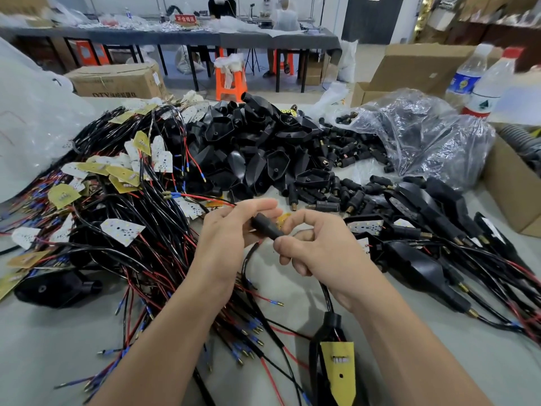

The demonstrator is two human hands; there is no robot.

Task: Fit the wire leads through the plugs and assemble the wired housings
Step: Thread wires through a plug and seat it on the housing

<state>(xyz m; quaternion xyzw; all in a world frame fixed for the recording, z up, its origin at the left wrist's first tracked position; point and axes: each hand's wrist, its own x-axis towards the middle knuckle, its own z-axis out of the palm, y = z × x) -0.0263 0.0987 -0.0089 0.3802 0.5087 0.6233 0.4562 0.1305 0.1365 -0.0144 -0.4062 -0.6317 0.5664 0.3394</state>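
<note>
Both hands meet over the table's middle around a small black plug (267, 227). My left hand (231, 238) holds the plug's far end with a red wire lead (216, 199) running off over its fingers. My right hand (314, 244) pinches the near end between thumb and forefinger. A black cable (248, 260) loops down from the plug to a black housing (332, 325) with a yellow circuit board (339, 370) hanging near the bottom edge.
A tangle of wired boards (117, 200) fills the left. Empty black housings (251, 148) are heaped in the centre, loose plugs (348, 194) beside them, finished assemblies (433, 247) at right. A clear bag (424, 133), bottles (480, 83) and cardboard boxes (509, 183) stand behind.
</note>
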